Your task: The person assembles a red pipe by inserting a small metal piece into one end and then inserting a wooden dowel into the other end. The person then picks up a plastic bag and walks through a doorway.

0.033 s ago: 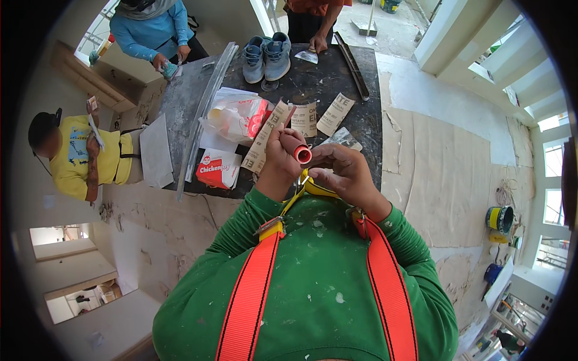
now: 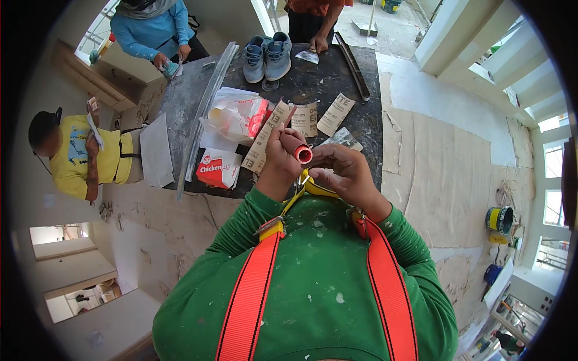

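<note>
My left hand (image 2: 282, 153) is wrapped round a short brown-red sandpaper roll (image 2: 293, 143). A bright red hollow end (image 2: 303, 155) of the roll faces me. Close beside that end is my right hand (image 2: 344, 171), its fingers curved and a gap left between thumb and forefinger; whether a fingertip touches the roll I cannot tell. Sandpaper strips lie beyond my hands, tan backing up: one long strip (image 2: 256, 153) at the left, a curled one (image 2: 305, 120) in the middle and another (image 2: 337, 114) at the right. A clear plastic packet (image 2: 344, 138) lies near my right hand.
On the dark table (image 2: 186, 90) are blue shoes (image 2: 277, 59), a red-and-white food box (image 2: 218, 169), a plastic bag (image 2: 238, 117), a metal channel (image 2: 205, 114) and a dark rail (image 2: 354, 69). Three co-workers stand around; one holds a putty knife (image 2: 308, 56). Buckets (image 2: 500, 220) stand right.
</note>
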A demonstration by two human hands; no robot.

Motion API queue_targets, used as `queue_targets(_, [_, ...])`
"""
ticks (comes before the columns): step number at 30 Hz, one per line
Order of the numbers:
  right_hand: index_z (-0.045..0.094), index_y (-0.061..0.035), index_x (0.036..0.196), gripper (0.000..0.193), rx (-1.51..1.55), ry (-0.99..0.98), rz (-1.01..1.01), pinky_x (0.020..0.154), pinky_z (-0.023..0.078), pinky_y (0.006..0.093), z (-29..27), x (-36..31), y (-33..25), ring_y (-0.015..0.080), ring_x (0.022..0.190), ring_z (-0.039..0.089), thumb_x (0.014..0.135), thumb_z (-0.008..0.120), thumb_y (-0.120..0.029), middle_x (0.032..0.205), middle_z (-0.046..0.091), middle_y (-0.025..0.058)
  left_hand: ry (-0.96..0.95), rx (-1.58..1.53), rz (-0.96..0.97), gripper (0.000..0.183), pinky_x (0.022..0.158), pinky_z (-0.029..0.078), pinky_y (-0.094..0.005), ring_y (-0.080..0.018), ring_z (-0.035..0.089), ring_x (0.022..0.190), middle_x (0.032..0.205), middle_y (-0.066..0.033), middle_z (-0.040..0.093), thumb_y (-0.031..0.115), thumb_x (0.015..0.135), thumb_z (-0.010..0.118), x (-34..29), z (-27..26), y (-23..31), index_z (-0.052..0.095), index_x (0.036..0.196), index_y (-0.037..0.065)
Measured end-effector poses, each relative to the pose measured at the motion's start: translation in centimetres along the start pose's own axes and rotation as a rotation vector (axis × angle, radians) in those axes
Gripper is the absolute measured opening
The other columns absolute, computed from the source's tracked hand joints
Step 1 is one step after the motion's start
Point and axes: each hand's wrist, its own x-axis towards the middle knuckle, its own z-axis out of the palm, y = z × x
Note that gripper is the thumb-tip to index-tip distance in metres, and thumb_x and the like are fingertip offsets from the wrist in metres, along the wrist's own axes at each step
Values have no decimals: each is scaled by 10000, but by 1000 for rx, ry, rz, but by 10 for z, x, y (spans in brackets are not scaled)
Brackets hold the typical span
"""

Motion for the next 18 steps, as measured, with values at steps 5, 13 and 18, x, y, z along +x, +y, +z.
queue_targets(5, [620, 68, 1272, 339, 2, 9, -2, 1021, 574, 330, 0, 0, 0, 178, 1134, 694, 956, 737, 22, 1219, 693, 114, -15, -15, 48, 423, 745, 555, -215, -16, 571, 776, 868, 59, 560, 203, 1050, 563, -11, 14, -4, 592, 1450, 69])
queue_targets(13, [611, 56, 1297, 394, 27, -4, -16, 1020, 567, 334, -1, 1, 0, 186, 1132, 693, 943, 768, -12, 1216, 691, 108, -111, -110, -33, 425, 876, 542, -275, -120, 603, 891, 957, -9, 570, 275, 1043, 642, -4, 5, 4, 563, 1352, -6])
queue_targets(18, [566, 38, 1383, 644, 36, -152, -120, 979, 572, 328, -8, -1, -6, 188, 1096, 691, 853, 893, -123, 1199, 680, 105, -532, -287, -87, 409, 922, 472, -340, -163, 556, 941, 1020, -50, 524, 275, 1015, 690, -39, 63, 23, 543, 1281, 0])
